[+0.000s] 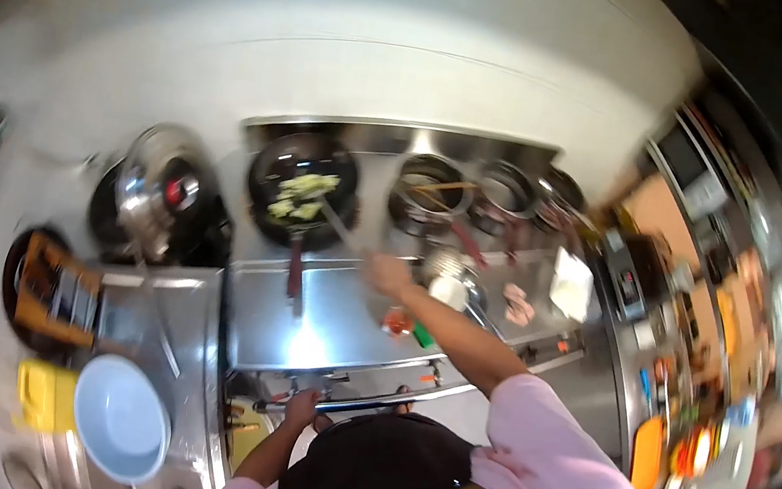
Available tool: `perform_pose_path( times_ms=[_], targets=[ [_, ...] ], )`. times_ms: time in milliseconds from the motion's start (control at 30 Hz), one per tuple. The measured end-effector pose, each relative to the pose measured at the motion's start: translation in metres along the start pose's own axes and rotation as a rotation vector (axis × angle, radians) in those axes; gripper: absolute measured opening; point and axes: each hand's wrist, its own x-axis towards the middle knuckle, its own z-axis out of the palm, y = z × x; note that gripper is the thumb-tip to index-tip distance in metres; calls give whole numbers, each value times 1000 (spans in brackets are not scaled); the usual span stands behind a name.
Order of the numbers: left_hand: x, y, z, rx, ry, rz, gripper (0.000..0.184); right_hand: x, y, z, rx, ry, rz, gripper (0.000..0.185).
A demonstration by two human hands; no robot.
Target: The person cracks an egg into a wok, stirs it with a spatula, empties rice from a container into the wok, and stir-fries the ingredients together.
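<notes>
Apparently, pale green chopped vegetables are mid-stir in a round black pan.
The right hand grips a long, thin, greyish utensil reaching toward them, its tip too blurred to identify; the left hand is low beside a silver metal rail, its grip impossible to tell. The next move likely calls for gentle strokes, since the pan's dark reddish handle is unheld.

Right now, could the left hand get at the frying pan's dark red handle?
Probably yes: the left hand is low by the front rail, the dark red handle juts over the steel counter, and nothing appears to stand between. Whether the hand grips the rail is unclear.
</notes>
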Motion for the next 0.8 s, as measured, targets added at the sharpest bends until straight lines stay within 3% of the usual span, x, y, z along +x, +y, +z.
perform_pose_path(
  times_ms=[33,100,133,200,267,300,333,367,400,433,567,667,700,800],
  targets=[
    [1,2,4,30,10,14,20,-8,8,-5,167,-81,110,37],
    [1,3,8,76,13,76,21,-49,31,-27,352,147,28,32],
    [-3,6,7,87,11,106,22,-72,56,-32,403,224,96,31],
    [-15,23,12,91,273,152,21,-114,101,-46,506,363,197,28],
    [-15,18,26,-34,357,131,20,-159,170,-48,741,394,536,23],
    [-24,40,21,-37,385,142,18,-173,233,-10,681,559,583,21],
    [-35,57,19,-41,413,151,17,-199,280,6,987,725,645,21],
    [-30,54,29,-182,416,100,16,-230,311,-12,1139,790,909,21],
    [-28,50,39,-322,419,44,15,-258,344,-18,1238,881,980,22],
    [-25,60,43,-409,382,22,15,-281,392,-3,1238,998,1098,23],
    [-19,105,45,-556,76,-7,24,-342,528,15,1421,1071,1323,27],
    [-4,145,31,-216,-200,-170,25,-346,596,33,1734,998,1096,13],
    [-4,168,29,-192,-185,-76,28,-338,602,30,1736,1030,1172,12],
    [12,191,29,-187,-230,-100,33,-314,605,13,1754,1115,1327,13]
  ],
)
